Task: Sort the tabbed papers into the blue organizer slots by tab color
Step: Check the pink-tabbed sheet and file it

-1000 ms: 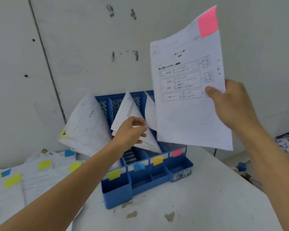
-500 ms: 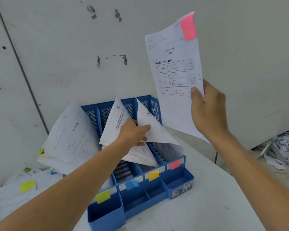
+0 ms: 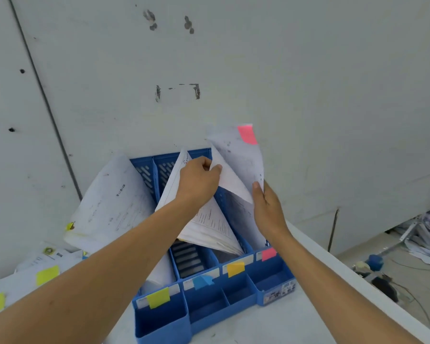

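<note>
A scuffed grey wall (image 3: 233, 58) rises behind a white table (image 3: 296, 319). The right hand (image 3: 266, 209) pinches the pink-tabbed paper (image 3: 243, 165) at its right edge, thumb on the near face, with the sheet's lower part already down in the rightmost slot of the blue organizer (image 3: 209, 309), above the pink label (image 3: 268, 253). The left hand (image 3: 199, 182), just beside it, has its fingers curled over the top of the filed sheets (image 3: 209, 227) in the neighbouring slot and holds them aside. The single sheet looks light and limp: it bows in the middle, and its top with the pink tab (image 3: 247, 134) stands free above the slot. A grip low on the side edge should steer it better than one near the tab; pushed from the top it would likely buckle or catch on a divider. Further left, papers (image 3: 114, 204) lean out of the yellow-labelled slot, and loose yellow-tabbed sheets (image 3: 47, 274) lie on the table.
</note>
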